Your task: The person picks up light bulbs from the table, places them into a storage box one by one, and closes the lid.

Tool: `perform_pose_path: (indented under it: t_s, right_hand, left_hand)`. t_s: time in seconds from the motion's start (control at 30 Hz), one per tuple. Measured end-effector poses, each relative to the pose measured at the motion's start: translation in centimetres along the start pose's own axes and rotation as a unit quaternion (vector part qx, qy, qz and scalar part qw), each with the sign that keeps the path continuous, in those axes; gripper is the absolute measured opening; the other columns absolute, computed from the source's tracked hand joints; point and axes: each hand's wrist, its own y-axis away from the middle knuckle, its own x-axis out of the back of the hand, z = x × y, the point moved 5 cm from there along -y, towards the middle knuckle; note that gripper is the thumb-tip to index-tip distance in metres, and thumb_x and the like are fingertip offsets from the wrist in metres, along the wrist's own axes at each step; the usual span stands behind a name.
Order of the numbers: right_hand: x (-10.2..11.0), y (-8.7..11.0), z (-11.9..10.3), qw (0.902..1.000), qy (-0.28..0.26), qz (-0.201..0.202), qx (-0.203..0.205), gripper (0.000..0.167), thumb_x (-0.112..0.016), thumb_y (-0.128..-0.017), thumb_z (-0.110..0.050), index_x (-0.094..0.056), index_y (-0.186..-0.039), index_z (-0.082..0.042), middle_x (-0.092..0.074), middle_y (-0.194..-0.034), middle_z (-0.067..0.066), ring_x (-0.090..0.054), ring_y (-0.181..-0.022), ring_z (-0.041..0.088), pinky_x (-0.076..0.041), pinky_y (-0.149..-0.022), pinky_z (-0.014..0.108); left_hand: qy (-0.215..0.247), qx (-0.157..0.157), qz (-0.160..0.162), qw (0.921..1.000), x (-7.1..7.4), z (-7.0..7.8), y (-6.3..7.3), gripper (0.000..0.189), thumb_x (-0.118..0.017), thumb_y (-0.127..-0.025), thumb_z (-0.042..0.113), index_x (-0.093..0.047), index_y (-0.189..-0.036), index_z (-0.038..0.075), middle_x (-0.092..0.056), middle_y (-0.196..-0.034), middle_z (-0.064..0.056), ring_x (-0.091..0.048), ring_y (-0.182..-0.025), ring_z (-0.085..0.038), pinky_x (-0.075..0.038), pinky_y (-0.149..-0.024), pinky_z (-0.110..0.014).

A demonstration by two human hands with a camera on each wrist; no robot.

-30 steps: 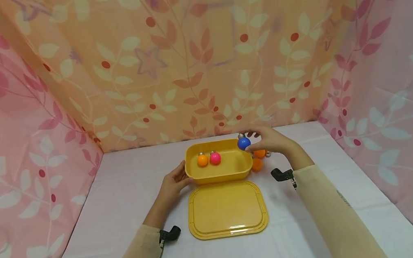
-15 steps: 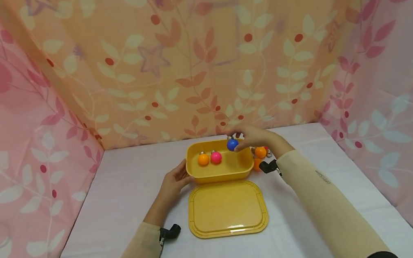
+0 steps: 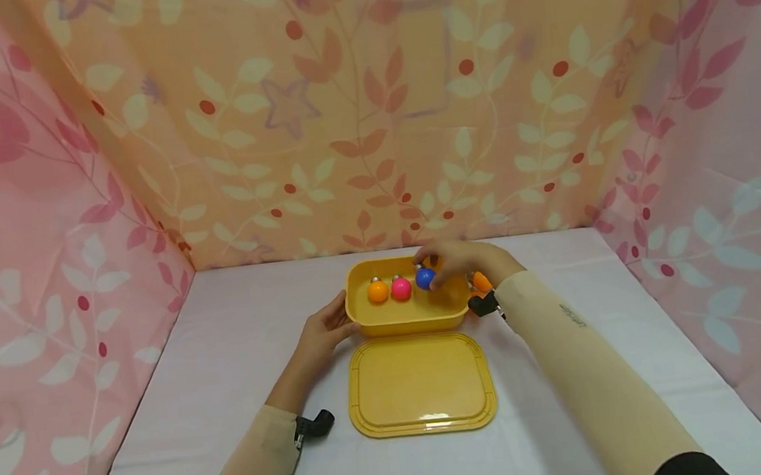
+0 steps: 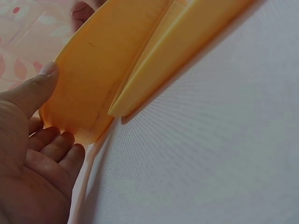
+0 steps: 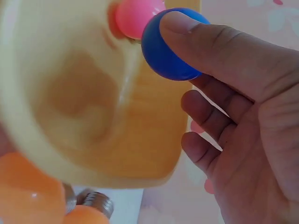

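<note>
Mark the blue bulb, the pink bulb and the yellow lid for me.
Blue bulb [image 5: 155, 55], right wrist view, uncovered side of globe.
Pink bulb [image 3: 402, 289], head view, middle of globe.
Yellow lid [image 3: 421, 381], head view, flat middle.

You have two hands [image 3: 318, 339], one box [image 3: 410, 325] and one lid [image 3: 421, 385]. You can count one blue bulb [image 3: 425, 278], one pink bulb [image 3: 402, 289] and, inside the box, one orange bulb [image 3: 378, 292]; at least two more orange bulbs [image 5: 30, 189] lie outside, their full number hidden.

table [image 3: 181, 368]: white, kinda fabric-looking
yellow tub [image 3: 388, 326]: plonked right on it
yellow lid [image 3: 421, 385]: flat, just off tub's near side
orange bulbs [image 5: 30, 191]: bunched by tub's right end, partly hidden
</note>
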Motion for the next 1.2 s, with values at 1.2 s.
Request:
perform_pose_path:
  t_s: [1.2]
  right_hand:
    - [-0.9,-2.1,-0.4,0.9997,-0.022,-0.006,-0.011,0.064,-0.083,-0.088,-0.019,-0.057,-0.147,-0.019,-0.056,-0.136,0.013,-0.052,-0.115,0.029,-0.048,-0.103,0.041]
  left_hand:
    - [0.001,0.000,0.003,1.0000,0.1,0.0,-0.1,0.081,-0.075,-0.094,0.010,-0.032,-0.162,0.014,-0.035,-0.165,-0.006,-0.041,-0.148,-0.025,-0.045,-0.108,-0.020]
